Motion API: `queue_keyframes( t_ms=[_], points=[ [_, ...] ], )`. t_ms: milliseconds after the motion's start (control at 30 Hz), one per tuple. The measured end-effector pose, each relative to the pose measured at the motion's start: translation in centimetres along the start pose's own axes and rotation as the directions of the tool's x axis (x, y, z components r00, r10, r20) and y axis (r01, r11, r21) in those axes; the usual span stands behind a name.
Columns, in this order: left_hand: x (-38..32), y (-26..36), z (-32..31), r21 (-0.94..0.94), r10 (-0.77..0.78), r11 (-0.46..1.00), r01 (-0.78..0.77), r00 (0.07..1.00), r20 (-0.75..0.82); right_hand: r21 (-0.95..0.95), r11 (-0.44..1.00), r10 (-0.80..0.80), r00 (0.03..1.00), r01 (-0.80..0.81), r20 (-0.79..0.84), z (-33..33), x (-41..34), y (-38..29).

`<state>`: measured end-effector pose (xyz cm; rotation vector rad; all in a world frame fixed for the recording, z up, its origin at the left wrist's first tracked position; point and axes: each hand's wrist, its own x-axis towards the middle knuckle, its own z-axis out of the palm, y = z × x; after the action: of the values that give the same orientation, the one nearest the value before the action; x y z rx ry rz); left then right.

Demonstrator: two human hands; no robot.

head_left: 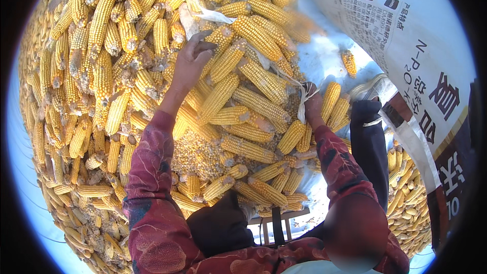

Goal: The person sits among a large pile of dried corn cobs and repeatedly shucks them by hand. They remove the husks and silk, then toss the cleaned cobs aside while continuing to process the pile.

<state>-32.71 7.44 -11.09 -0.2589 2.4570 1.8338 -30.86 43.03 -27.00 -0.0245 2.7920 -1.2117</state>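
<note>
My left hand hangs over the heap of yellow corn cobs, its fingers bent and partly spread, with nothing visible between them. A pale husked piece lies just above its fingertips. At the right side of the heap, my right hand is closed around strands of dry corn husk; part of that hand is hidden by the strands. From there the strands run up and left across the cobs. Loose corn kernels lie among the cobs between my forearms.
A large printed woven sack rises along the right, bearing writing. Beside it a lone short cob lies on a pale sheet. More cobs lie beyond my leg at lower right. A slatted frame stands near my lap.
</note>
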Motion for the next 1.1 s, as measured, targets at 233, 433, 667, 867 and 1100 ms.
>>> queue_keyframes(
  t_ms=[233, 433, 667, 867, 1100],
  points=[
    [9.2, -5.1, -5.3, 0.868, 0.168, 0.467, 0.165, 0.948, -0.271, 0.114, 0.992, 0.061, 0.998, -0.063, 0.015, 0.0, -0.2, 0.1],
    [13.5, -4.7, -5.2, 0.812, -0.221, 0.349, 0.468, 0.883, -0.414, -0.09, 0.996, 0.031, 0.999, -0.027, 0.04, -0.2, -0.1, 0.0],
    [13.9, -6.9, -4.0, 0.891, 0.012, 0.174, 0.42, 0.903, -0.429, -0.118, 0.989, -0.089, 0.996, 0.084, -0.032, -0.3, -0.2, -0.5],
    [15.4, -8.2, -6.1, 0.871, -0.093, 0.352, 0.343, 0.939, -0.332, -0.072, 0.997, -0.011, 0.999, 0.014, 0.044, -0.1, -0.1, -0.1],
    [15.3, -8.6, -4.8, 0.724, -0.263, 0.389, 0.57, 0.822, -0.505, -0.022, 0.998, -0.063, 0.998, 0.063, 0.013, 0.0, -0.1, 0.3]
  ],
)
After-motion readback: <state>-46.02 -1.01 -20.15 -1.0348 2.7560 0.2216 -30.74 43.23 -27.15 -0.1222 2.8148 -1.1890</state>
